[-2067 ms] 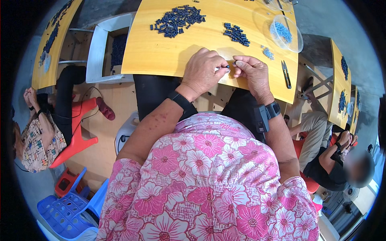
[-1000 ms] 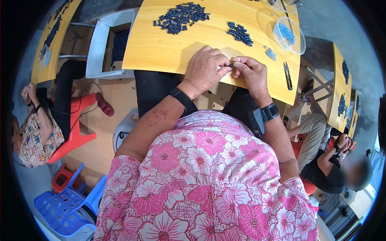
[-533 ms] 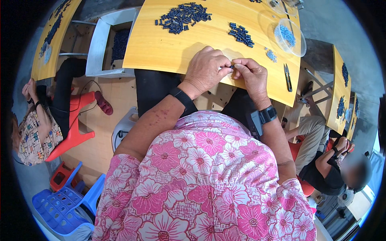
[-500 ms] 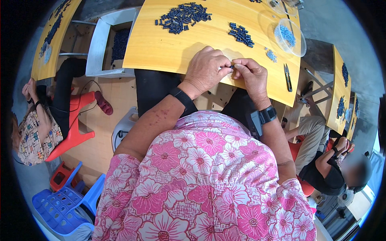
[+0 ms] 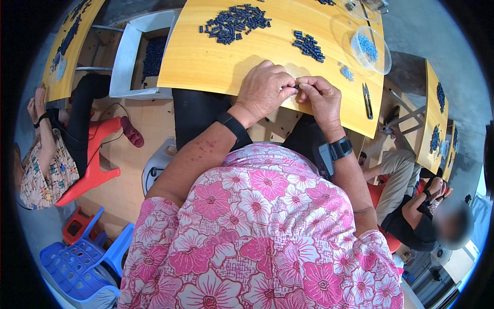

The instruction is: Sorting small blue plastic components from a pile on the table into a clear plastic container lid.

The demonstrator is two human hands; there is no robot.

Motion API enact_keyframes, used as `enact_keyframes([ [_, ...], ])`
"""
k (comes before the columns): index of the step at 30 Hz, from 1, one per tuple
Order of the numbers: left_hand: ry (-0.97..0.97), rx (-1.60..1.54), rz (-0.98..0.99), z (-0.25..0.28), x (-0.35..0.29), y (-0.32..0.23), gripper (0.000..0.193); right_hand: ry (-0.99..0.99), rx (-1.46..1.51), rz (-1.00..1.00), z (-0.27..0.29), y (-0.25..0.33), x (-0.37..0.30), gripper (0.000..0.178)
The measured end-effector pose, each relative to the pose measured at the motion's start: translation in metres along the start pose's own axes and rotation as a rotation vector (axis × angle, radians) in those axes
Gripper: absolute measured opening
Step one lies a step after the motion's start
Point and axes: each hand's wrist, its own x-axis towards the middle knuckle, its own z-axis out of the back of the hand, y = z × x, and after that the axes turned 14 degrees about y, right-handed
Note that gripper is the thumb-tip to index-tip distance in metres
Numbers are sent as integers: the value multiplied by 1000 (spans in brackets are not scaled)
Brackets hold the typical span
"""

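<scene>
Over the near edge of the yellow table [image 5: 206, 67], my two hands meet fingertip to fingertip. My left hand [image 5: 265, 90] pinches a small dark cylindrical piece [image 5: 296, 87] between thumb and forefinger. The thumb and fingers of my right hand [image 5: 321, 98] close on the other end of that piece. Fingers cover most of it, so its details are hidden. Beyond my hands lie a large heap of dark cylinders [image 5: 234, 23] and a smaller group of similar cylinders [image 5: 310, 46]. A few tiny pale blue parts [image 5: 346, 72] lie to the right.
A clear round tub [image 5: 368, 49] holds more blue parts, with thread snips [image 5: 367, 100] lying nearer. Left of the table, a white box [image 5: 126, 56] contains dark pieces. One person sits on a red chair [image 5: 98, 159] at left, another sits at right. A blue chair [image 5: 77, 268] stands behind.
My right hand has shifted very slightly, while my left stays in place. At far left, the other person's hands have moved up toward their table.
</scene>
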Motion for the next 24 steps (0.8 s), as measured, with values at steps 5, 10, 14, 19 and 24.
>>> enact_keyframes([
  [5, 15, 15, -8, -1, -1, 1, 13, -22, -274, 153, -2, -1, -1, 14],
  [10, 17, 23, -4, -1, -1, 1, 12, 12, -801, 388, -3, 7, 0, 23],
  [14, 17, 32, 8, -1, 0, -1, 11, 51, -851, 401, -1, 13, 0, 23],
  [19, 11, 13, -6, 0, 0, 0, 11, -24, -738, 430, -5, 3, 0, 22],
  [24, 7, -1, -12, -2, 0, 2, 13, -52, -681, 348, -8, -9, -4, 23],
])
